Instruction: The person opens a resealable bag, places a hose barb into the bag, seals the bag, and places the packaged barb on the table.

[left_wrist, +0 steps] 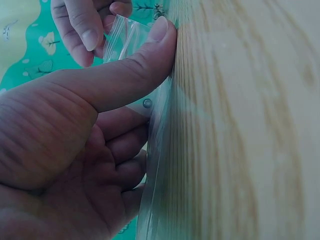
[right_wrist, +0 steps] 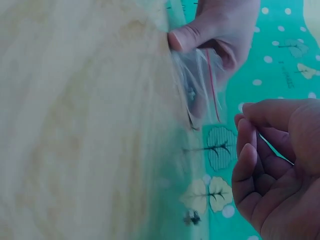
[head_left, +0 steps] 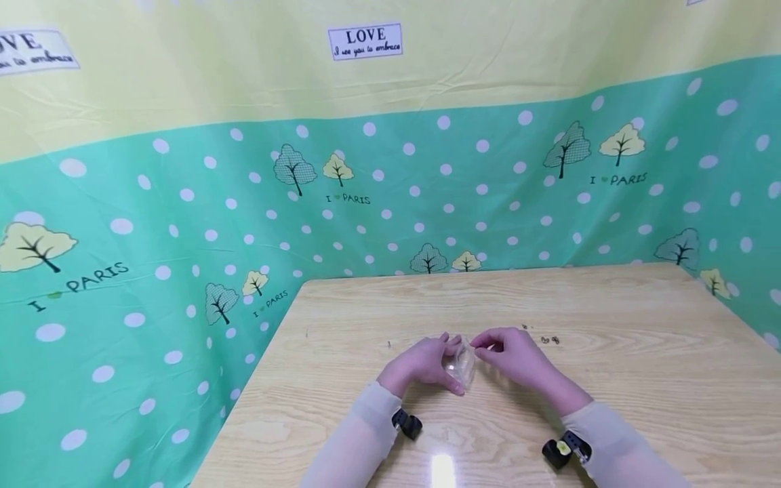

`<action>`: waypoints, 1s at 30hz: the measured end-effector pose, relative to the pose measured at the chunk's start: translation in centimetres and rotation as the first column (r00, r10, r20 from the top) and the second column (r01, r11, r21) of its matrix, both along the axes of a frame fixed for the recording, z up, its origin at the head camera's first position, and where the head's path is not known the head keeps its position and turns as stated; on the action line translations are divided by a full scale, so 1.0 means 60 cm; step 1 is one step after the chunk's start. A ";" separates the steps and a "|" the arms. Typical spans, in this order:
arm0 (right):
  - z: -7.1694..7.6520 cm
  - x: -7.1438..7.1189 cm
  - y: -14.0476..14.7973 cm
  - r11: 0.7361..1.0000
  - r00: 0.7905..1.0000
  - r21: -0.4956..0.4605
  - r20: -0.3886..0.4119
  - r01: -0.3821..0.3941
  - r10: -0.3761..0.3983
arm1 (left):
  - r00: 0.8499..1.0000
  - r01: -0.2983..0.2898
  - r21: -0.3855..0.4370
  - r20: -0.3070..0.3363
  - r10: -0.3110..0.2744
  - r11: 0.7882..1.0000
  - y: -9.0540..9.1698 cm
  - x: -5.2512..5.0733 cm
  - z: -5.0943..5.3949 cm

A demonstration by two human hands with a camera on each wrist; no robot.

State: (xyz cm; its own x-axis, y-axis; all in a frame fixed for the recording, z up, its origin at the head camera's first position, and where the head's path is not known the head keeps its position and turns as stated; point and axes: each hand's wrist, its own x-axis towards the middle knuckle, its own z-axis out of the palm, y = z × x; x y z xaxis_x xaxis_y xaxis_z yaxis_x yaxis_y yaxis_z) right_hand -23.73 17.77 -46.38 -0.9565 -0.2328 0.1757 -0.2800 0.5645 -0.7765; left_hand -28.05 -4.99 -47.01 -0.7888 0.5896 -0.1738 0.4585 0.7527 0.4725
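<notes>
While left hand (head_left: 427, 362) grips bag (head_left: 466, 366), fingers parted around it, right hand (head_left: 517, 357) bunches fingers alongside. Cannot tell whether these pinch anything.

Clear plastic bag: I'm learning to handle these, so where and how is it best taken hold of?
Probably pinch the clear plastic bag by its loose edge beside the red line, coming from the person's right: that thin edge faces the right hand, while the left hand holds the opposite side.
</notes>
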 end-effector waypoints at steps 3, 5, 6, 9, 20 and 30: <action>0.007 -0.005 0.020 1.000 1.000 0.012 0.015 0.004 -0.004 | 1.000 0.000 -0.008 -0.006 0.000 1.000 0.000 -0.002 0.000; 0.012 -0.009 0.040 1.000 1.000 0.026 0.018 0.014 -0.014 | 1.000 -0.001 -0.006 -0.006 0.001 1.000 0.000 -0.003 -0.001; 0.014 -0.012 0.052 0.999 1.000 0.034 0.021 0.018 -0.019 | 1.000 -0.001 -0.005 -0.006 0.001 1.000 0.000 -0.002 -0.002; 0.018 -0.018 0.091 0.997 0.998 0.063 0.037 0.046 -0.049 | 1.000 -0.002 0.001 0.005 0.002 1.000 -0.001 -0.001 -0.003; 0.010 -0.031 0.211 0.987 0.982 0.106 0.135 0.118 -0.132 | 1.000 -0.004 0.007 0.003 0.004 1.000 -0.005 -0.001 -0.003; -0.004 -0.030 0.240 0.979 0.988 0.182 0.109 0.088 -0.109 | 1.000 -0.002 0.008 0.001 0.002 1.000 -0.004 0.000 -0.002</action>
